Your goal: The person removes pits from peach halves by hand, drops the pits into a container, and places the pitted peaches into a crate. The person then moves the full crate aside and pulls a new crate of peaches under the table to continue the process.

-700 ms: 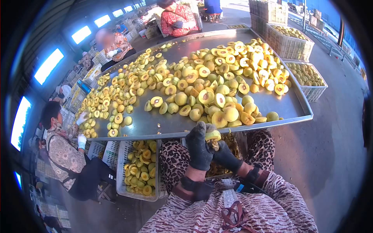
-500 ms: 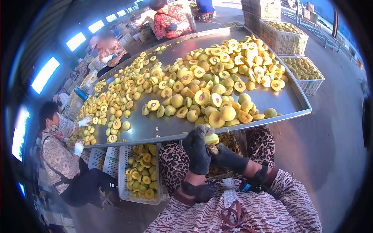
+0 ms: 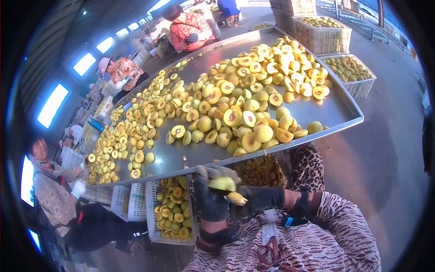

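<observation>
As the dark-gloved left hand [image 3: 209, 197] curls its fingers around a yellow-green stone fruit [image 3: 223, 183] just off the near edge of a metal table [image 3: 199, 154], the dark-gloved right hand [image 3: 262, 199] sits close beside it, fingers bent inward behind a small yellowish piece [image 3: 237, 198]; blur leaves it impossible to tell whether they pinch it. Brownish scraps [image 3: 260, 174] lie beyond the right hand, next to a leopard-print trouser leg [image 3: 307, 170]. To the left, a white plastic crate [image 3: 152, 217] holds cut fruit [image 3: 176, 213]. Halved stone fruit [image 3: 231, 117] spread across the tabletop, many cut faces up. A worker in a floral jacket [image 3: 50, 197] sits at left; another in red patterned clothing [image 3: 199, 27] sits across the table.
</observation>
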Demonstrator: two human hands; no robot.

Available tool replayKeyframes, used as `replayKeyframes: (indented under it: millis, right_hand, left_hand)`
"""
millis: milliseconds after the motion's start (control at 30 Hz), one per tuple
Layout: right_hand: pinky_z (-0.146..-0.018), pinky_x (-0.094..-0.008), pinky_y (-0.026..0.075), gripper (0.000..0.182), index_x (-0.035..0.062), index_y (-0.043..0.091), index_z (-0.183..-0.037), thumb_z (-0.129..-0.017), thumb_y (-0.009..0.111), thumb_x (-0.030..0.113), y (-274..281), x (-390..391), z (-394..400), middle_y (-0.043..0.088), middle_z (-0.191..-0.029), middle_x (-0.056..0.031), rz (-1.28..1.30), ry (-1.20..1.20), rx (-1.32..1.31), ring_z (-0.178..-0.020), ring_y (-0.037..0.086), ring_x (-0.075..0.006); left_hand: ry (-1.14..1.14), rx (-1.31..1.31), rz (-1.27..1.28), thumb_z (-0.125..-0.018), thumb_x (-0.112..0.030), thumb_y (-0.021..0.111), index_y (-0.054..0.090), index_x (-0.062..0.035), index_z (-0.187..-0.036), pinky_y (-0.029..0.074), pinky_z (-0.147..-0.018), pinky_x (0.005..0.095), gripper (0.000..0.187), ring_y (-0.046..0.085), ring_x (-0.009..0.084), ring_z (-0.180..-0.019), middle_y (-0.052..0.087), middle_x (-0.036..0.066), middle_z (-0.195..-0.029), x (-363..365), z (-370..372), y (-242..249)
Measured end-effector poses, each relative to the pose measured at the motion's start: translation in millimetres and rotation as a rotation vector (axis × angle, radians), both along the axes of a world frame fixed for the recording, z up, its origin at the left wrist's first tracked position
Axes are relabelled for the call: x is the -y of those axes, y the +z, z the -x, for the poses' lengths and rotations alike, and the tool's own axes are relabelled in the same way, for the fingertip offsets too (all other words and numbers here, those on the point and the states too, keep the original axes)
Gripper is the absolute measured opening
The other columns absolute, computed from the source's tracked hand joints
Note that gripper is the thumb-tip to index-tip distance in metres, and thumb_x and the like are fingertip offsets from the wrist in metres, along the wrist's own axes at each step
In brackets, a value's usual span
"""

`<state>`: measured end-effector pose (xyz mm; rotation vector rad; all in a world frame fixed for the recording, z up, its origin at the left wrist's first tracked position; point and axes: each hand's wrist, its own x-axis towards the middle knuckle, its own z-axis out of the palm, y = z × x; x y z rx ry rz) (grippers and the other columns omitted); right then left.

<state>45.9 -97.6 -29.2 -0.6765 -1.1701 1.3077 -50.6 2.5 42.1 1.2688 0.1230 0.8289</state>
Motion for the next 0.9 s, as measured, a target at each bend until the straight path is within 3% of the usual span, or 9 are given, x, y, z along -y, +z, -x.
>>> replayKeyframes:
  millis: [67, 133, 167, 233, 300, 433, 567, 700, 900]
  right_hand:
    - [-0.069, -0.031, 0.051, 0.02, -0.0003, 0.067, -0.097, -0.087, 0.066, 0.017, 18, 1, -12, 0.067, -0.083, -0.0092, -0.113, -0.028, 0.206, -0.072, 0.062, -0.0167]
    - [-0.065, -0.0334, 0.05, 0.012, 0.0025, 0.068, -0.087, -0.082, 0.067, 0.013, -16, 1, -28, 0.066, -0.077, -0.0132, -0.331, -0.208, 0.605, -0.067, 0.062, -0.023]
    - [-0.063, -0.0348, 0.05, 0.011, 0.004, 0.069, -0.085, -0.08, 0.068, 0.014, -37, 5, -37, 0.067, -0.076, -0.0144, -0.443, -0.249, 0.859, -0.065, 0.063, -0.0262]
    - [-0.06, -0.0391, 0.049, 0.013, 0.0044, 0.069, -0.08, -0.076, 0.07, 0.017, -31, 23, -32, 0.067, -0.077, -0.0189, 0.499, -0.414, 1.291, -0.066, 0.064, -0.033]
    - [-0.059, -0.0408, 0.049, 0.015, 0.0037, 0.068, -0.079, -0.075, 0.07, 0.018, -63, 11, -34, 0.065, -0.076, -0.0206, 0.412, -0.458, 1.095, -0.066, 0.063, -0.0352]
    - [-0.059, -0.0427, 0.048, 0.019, 0.0003, 0.066, -0.079, -0.075, 0.069, 0.019, -49, 8, -30, 0.061, -0.071, -0.0241, 0.342, -0.524, 0.703, -0.064, 0.061, -0.0394]
    - [-0.057, -0.0417, 0.047, 0.02, -0.0009, 0.064, -0.079, -0.075, 0.069, 0.018, -67, 27, -36, 0.06, -0.067, -0.0228, 0.376, -0.522, 0.622, -0.059, 0.06, -0.0365]
    - [-0.056, -0.0403, 0.046, 0.02, -0.0014, 0.062, -0.079, -0.076, 0.07, 0.017, -59, 35, -35, 0.059, -0.063, -0.0206, 0.42, -0.623, 0.329, -0.055, 0.059, -0.0306]
    - [-0.059, -0.0412, 0.046, 0.018, -0.0021, 0.062, -0.08, -0.075, 0.068, 0.015, -27, 3, -33, 0.06, -0.066, -0.0211, 0.287, -0.738, 0.479, -0.059, 0.061, -0.0335]
  left_hand:
    - [-0.09, 0.252, 0.544, -0.102, -0.037, 0.043, 0.053, -0.0031, -0.081, 0.053, -0.071, 0.0382, 0.041, 0.064, 0.0276, -0.072, 0.062, 0.015, -0.079, -47, 15, -16]
    - [0.597, -0.011, 0.343, -0.097, -0.03, 0.055, 0.06, -0.0002, -0.085, 0.052, -0.08, 0.0404, 0.032, 0.063, 0.0305, -0.081, 0.063, 0.015, -0.09, -100, 40, -39]
    - [0.605, -0.005, 0.347, -0.097, -0.03, 0.055, 0.06, -0.0002, -0.085, 0.052, -0.08, 0.0404, 0.032, 0.063, 0.0305, -0.081, 0.063, 0.015, -0.09, -119, 47, -47]
    - [0.894, -0.66, -0.946, -0.091, -0.019, 0.06, 0.067, 0.0016, -0.091, 0.052, -0.082, 0.0364, 0.022, 0.065, 0.0277, -0.086, 0.067, 0.014, -0.095, -152, 51, -61]
    - [0.795, -0.394, -1.018, -0.087, -0.015, 0.06, 0.071, 0.0005, -0.093, 0.052, -0.082, 0.0336, 0.02, 0.066, 0.0252, -0.085, 0.07, 0.013, -0.094, -164, 6, -91]
    - [0.412, -1.031, -0.793, -0.084, -0.033, 0.067, 0.068, -0.0001, -0.089, 0.051, -0.079, 0.0399, 0.033, 0.067, 0.0316, -0.09, 0.069, 0.02, -0.092, -134, -94, -88]
    - [0.581, -1.211, -0.935, -0.083, -0.038, 0.068, 0.067, -0.0009, -0.086, 0.051, -0.076, 0.0409, 0.038, 0.066, 0.0332, -0.087, 0.069, 0.019, -0.09, -135, -141, -119]
    - [-0.019, -0.463, 0.137, -0.086, -0.024, 0.066, 0.062, 0.0014, -0.104, 0.057, -0.072, 0.0345, 0.031, 0.067, 0.0199, -0.089, 0.067, 0.01, -0.094, -160, -107, -120]
    - [-0.183, -0.095, 0.563, -0.096, -0.02, 0.054, 0.056, 0.0053, -0.12, 0.051, -0.093, 0.0375, 0.035, 0.063, 0.0275, -0.107, 0.063, 0.017, -0.116, -60, -42, -67]
